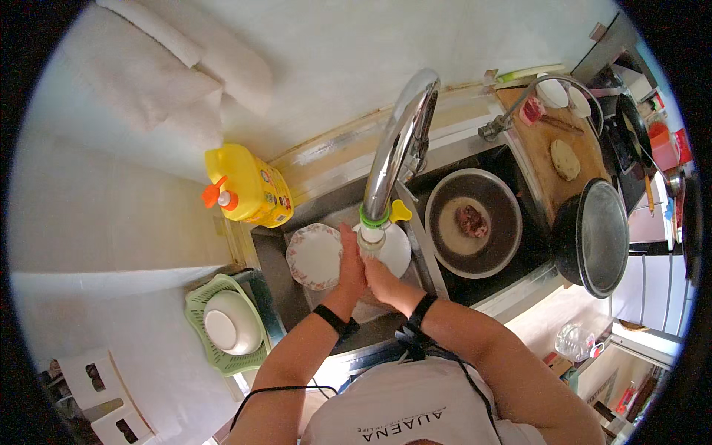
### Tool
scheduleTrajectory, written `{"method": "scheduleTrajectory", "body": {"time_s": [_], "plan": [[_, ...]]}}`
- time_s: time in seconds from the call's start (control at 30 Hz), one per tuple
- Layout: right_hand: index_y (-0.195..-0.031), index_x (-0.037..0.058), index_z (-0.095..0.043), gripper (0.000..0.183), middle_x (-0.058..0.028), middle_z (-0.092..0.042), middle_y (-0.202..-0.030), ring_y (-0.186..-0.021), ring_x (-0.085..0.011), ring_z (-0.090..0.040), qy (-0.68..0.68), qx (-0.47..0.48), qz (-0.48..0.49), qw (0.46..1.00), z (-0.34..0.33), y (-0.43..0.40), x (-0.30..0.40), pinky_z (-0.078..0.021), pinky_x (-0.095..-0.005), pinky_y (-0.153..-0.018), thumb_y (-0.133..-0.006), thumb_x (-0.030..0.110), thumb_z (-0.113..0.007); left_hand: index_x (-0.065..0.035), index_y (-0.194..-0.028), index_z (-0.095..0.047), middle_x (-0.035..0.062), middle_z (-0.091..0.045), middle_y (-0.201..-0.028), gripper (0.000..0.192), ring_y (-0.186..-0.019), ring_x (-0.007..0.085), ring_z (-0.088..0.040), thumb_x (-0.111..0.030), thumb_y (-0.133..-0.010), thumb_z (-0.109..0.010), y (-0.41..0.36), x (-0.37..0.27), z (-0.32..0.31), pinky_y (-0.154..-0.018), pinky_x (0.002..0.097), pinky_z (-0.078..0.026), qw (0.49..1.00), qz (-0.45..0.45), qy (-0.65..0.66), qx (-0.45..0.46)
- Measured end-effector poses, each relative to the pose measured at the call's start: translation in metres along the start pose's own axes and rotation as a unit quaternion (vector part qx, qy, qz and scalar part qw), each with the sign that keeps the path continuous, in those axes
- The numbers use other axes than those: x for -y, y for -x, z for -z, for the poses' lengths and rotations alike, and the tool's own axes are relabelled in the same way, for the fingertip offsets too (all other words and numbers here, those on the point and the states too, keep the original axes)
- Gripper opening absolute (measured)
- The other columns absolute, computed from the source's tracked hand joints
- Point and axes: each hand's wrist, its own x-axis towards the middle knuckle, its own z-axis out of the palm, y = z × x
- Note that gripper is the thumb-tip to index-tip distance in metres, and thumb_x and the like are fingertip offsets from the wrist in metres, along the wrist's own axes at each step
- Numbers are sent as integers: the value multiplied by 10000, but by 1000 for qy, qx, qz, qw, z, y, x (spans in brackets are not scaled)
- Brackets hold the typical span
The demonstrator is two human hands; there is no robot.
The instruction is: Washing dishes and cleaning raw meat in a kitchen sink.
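Note:
My left hand (pixel 351 258) and my right hand (pixel 379 278) are pressed together, palms facing, under the outlet of a chrome faucet (pixel 397 133) with a green-ringed nozzle. Water seems to run over them; nothing shows between them. Beneath, in the steel sink basin (pixel 328 217), a flower-rimmed white plate (pixel 316 257) lies to the left and a plain white dish (pixel 397 250) to the right, partly hidden by the hand and nozzle. Both wrists wear black bands.
A metal bowl (pixel 509 222) holding dark meat (pixel 471 221) stands right of the basin. Beyond are a cutting board (pixel 534 161) and a black pot (pixel 567 245). Left stand a yellow detergent jug (pixel 261 189) and a green basket (pixel 194 311) with a white bowl (pixel 236 322).

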Motion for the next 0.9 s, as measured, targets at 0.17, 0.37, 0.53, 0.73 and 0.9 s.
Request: {"method": "scheduleTrajectory", "body": {"time_s": [0.17,0.37,0.53,0.73,0.9], "plan": [[-1276,56,-473,490,-71,-544,-1225,-1082,-191,-512,-269,72,-150,949,5,5,56,-386,-320,-965,-961,424,-406,-42,-1225,-511,33,-596,-1001,530,-864,173,-564,-479,-961,-371,-4,15,5,-790,318,-465,986,52,111,-110],[-1192,54,-507,345,-121,-608,-1107,-993,-223,-600,-200,60,-213,955,37,2,-38,-473,-331,-853,-935,280,-457,-92,-748,-492,16,-441,-605,457,-557,176,-434,-458,-975,-341,-30,14,77,-745,359,-480,823,191,457,-277],[-997,115,-578,278,-20,-577,-799,-640,-176,-553,-272,-147,-106,945,42,-34,-37,-465,-298,-570,-856,351,-618,-104,-672,-352,20,-347,-562,511,-542,181,-403,-514,-966,-273,-9,37,81,-783,445,-495,642,238,661,-307],[-946,110,-567,203,20,-517,-731,-612,-119,-485,-268,-136,28,954,21,-40,21,-412,-259,-562,-877,298,-597,-47,-1125,-464,128,-551,-961,558,-843,256,-548,-549,-950,-295,7,100,75,-871,488,-461,638,343,655,-214],[-1118,27,-559,346,-85,-624,-987,-922,-227,-585,144,-75,208,965,70,-49,-23,-451,-353,-826,-903,299,-558,-103,-1396,-322,127,-369,-1388,517,-1227,244,-406,-385,-966,-375,-10,33,15,-1020,399,-338,889,251,374,-84]]}}
